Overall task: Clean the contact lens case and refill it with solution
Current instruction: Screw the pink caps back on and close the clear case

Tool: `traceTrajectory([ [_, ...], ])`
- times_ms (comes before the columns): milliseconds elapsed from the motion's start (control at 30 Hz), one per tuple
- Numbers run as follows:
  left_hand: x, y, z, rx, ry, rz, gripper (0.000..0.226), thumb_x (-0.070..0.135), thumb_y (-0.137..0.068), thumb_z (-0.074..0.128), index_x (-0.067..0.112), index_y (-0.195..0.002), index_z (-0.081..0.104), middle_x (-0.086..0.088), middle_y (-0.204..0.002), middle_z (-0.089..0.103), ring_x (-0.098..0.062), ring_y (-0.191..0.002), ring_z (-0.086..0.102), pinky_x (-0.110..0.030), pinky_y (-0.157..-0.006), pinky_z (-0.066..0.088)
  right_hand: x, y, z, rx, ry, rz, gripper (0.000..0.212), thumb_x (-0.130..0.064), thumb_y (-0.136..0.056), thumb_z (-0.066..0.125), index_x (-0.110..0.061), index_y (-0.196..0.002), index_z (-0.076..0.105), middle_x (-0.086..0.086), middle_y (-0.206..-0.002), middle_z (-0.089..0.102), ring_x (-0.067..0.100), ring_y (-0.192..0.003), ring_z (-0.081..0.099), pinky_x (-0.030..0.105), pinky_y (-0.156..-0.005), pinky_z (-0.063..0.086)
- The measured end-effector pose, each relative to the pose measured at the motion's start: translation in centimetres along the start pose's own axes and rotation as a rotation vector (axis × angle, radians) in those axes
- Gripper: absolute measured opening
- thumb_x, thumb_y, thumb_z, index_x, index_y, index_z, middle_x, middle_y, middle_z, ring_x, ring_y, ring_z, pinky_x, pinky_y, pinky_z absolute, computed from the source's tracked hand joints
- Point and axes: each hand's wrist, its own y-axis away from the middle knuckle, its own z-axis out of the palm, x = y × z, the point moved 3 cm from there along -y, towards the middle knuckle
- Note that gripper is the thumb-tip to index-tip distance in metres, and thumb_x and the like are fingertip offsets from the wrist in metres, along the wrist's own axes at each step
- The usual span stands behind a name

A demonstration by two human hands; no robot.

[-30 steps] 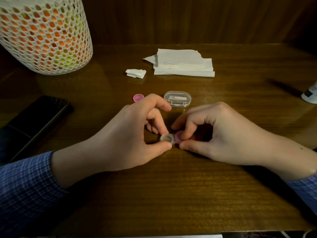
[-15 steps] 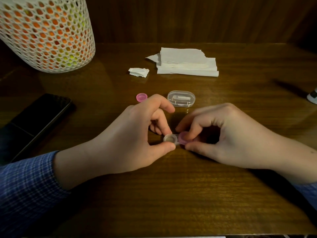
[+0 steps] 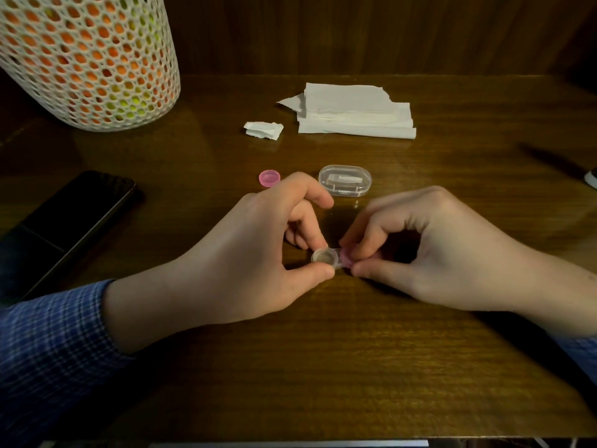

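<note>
A small clear contact lens case (image 3: 325, 257) lies on the wooden table (image 3: 323, 367) between my hands. My left hand (image 3: 245, 257) pinches its uncapped left well between thumb and fingers. My right hand (image 3: 433, 250) grips the pink cap (image 3: 346, 257) sitting on the right well, thumb and forefinger around it. A second pink cap (image 3: 269, 178) lies loose on the table behind my left hand. The white edge of a bottle (image 3: 591, 178) shows at the far right border.
A clear oval plastic box (image 3: 345, 180) sits just behind my hands. Folded white tissues (image 3: 355, 114) and a crumpled scrap (image 3: 263, 129) lie farther back. A white mesh basket (image 3: 87, 59) stands at the back left, a dark phone (image 3: 74, 215) at the left.
My fingers have shifted slightly on the case and the pink cap shows a little more; the view has drifted, and both hands stay in the same place.
</note>
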Motion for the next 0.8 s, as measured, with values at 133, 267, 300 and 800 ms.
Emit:
traceTrajectory([
  [133,0.06,-0.04,-0.06,0.0,-0.003,0.006,0.062,0.029,-0.076,0.085,0.019,-0.13,0.055,0.016,-0.085,0.072,0.002,-0.087,0.07,-0.014,-0.081,0.055,-0.32,0.09,0.43,0.054,0.009,0.024,0.007,-0.029,-0.076,0.084,-0.023,-0.075,0.079,-0.014,-0.087,0.074,0.001,-0.089,0.072,0.018,-0.083,0.056],
  [267,0.02,-0.03,-0.02,0.009,-0.012,0.006,0.061,0.028,-0.076,0.084,0.019,-0.129,0.055,0.016,-0.085,0.072,0.002,-0.087,0.07,-0.015,-0.081,0.055,-0.57,0.16,0.66,0.082,0.032,0.042,0.008,-0.031,-0.076,0.081,-0.024,-0.073,0.078,-0.015,-0.085,0.072,0.002,-0.086,0.07,0.018,-0.08,0.055],
  [300,0.03,-0.01,0.01,0.01,-0.014,0.006,0.06,0.028,-0.077,0.084,0.018,-0.129,0.056,0.016,-0.085,0.072,0.002,-0.087,0.07,-0.014,-0.081,0.055,-0.59,0.2,0.73,0.089,0.039,0.049,0.008,-0.03,-0.077,0.081,-0.024,-0.073,0.077,-0.014,-0.084,0.072,0.002,-0.086,0.07,0.018,-0.079,0.056],
  [800,0.34,0.51,0.17,0.013,-0.052,0.043,0.084,0.035,-0.078,0.081,0.018,-0.149,0.04,0.016,-0.094,0.068,-0.001,-0.095,0.066,-0.017,-0.087,0.053,-0.43,-0.08,0.75,0.081,0.079,0.036,0.01,-0.028,-0.082,0.084,-0.028,-0.083,0.074,-0.017,-0.091,0.073,0.001,-0.092,0.07,0.023,-0.086,0.056],
])
